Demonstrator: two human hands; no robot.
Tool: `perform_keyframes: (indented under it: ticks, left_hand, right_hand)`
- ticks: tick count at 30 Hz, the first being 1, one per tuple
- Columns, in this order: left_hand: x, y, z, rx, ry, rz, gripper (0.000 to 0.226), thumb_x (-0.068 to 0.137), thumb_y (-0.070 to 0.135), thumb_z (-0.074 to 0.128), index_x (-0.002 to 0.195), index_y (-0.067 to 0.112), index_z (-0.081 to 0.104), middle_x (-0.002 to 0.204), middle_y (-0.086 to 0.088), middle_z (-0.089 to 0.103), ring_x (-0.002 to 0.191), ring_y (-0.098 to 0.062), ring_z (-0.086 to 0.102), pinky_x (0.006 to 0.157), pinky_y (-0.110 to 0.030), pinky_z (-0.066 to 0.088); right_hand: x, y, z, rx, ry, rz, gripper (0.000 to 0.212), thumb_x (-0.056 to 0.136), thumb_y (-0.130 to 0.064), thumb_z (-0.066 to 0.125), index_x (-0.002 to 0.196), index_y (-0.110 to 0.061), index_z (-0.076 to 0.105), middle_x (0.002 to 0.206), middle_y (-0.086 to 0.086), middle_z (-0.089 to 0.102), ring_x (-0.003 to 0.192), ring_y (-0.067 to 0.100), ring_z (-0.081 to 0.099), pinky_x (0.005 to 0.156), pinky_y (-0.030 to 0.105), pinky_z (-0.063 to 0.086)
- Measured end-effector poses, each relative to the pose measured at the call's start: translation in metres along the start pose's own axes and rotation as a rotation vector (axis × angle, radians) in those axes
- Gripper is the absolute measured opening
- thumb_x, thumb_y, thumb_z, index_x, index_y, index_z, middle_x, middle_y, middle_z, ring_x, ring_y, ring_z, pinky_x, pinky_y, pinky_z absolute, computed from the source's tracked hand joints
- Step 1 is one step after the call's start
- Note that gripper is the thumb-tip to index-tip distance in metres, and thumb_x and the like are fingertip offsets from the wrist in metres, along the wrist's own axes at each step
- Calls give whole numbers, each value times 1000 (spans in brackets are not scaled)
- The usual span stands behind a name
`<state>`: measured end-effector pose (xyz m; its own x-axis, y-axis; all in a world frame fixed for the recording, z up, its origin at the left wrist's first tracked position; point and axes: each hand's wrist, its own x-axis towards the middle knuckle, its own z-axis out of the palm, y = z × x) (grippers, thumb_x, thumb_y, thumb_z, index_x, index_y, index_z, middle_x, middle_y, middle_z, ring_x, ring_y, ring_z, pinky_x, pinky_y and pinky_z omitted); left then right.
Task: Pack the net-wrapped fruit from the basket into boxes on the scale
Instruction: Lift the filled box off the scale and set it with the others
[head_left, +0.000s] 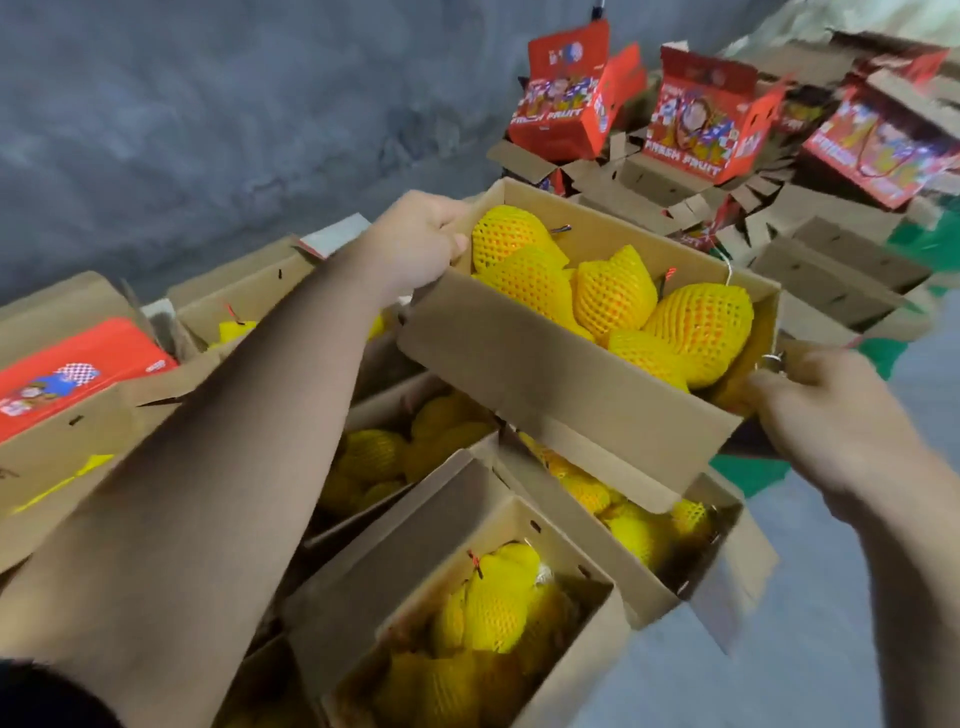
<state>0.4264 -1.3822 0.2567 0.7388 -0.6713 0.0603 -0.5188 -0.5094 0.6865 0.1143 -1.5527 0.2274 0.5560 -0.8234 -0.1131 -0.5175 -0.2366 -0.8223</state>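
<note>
Two bare hands hold up an open brown cardboard box in the middle of the view. The left hand grips the box's end at 10 o'clock, with its fingers curled over the rim and the thumb inside. The right hand holds the other end at 4 o'clock; its fingers are curled at the box's corner, but blur hides how they sit.

Inside the box lie several fruits wrapped in yellow foam net, packed close and touching each other.

Below the held box, at 6 o'clock, more open brown boxes of yellow net-wrapped fruit sit side by side. At 9 o'clock lies a flat red printed box. At 1 o'clock, well apart, stand red gift boxes marked FRESH FRUIT among folded brown cardboard. Behind them is a grey wall.
</note>
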Motion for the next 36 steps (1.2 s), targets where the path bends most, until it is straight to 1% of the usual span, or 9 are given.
perform_keyframes:
  ticks: [4,6,11,15,17,20,26,32,36]
  left_hand:
    - [54,-16,34,132,-68,-140,41,103,18,56,137,36,68,128,-1,72,114,-23,65,104,-45,52]
    - [65,-25,47,141,-22,-202,39,104,20,55,139,33,67,134,-2,69,123,-29,62,111,-50,48]
    - [64,-32,58,38,175,-284,19,92,33,58,98,27,76,104,-3,73,107,-30,68,82,-33,48]
    - [31,-31,76,-163,418,-271,41,101,40,48,134,25,66,138,3,64,121,-15,57,92,-29,42]
    - [4,-31,89,-101,476,-186,44,105,41,44,143,23,58,146,-3,57,128,-18,51,102,-33,42]
    - [-38,-25,111,-4,522,-92,40,108,37,48,140,17,59,151,-12,51,140,-30,44,119,-43,34]
    - [-116,-14,137,-150,386,17,38,105,29,58,143,23,59,154,-4,48,148,-22,40,119,-53,37]
    - [-211,-73,135,-201,323,-296,25,104,26,58,126,37,65,121,24,60,117,8,57,95,-22,50]
    - [-296,-116,142,39,312,-482,28,103,17,58,127,27,69,130,9,63,129,-17,55,105,-23,35]
  right_hand:
    - [29,2,32,-205,-169,-8,18,97,-26,50,92,-10,57,95,20,69,90,40,67,79,47,56]
    - [37,8,42,-275,-170,-67,21,99,-32,47,87,-16,51,89,15,64,83,34,62,67,40,45]
    - [36,14,33,-359,-208,-74,36,97,-60,40,99,-25,50,93,6,64,84,27,58,65,36,39]
    - [28,11,15,-454,-234,-61,93,79,-97,20,154,-42,17,138,5,65,121,36,62,92,48,52]
    - [22,12,20,-508,-74,-188,88,88,-88,26,158,-38,6,142,10,57,129,41,53,95,56,52]
    - [8,6,42,-598,88,-396,70,100,-58,41,160,-24,26,136,14,44,126,40,40,102,57,44]
    - [-20,2,81,-639,27,-545,54,97,-41,57,147,-23,51,149,12,44,137,36,37,111,52,34]
    - [-50,13,111,-562,25,-736,80,90,-40,64,161,-21,33,164,20,24,150,43,24,122,63,15]
    - [-75,46,136,-566,-151,-821,80,87,-33,69,159,-19,38,167,22,23,152,44,25,123,58,23]
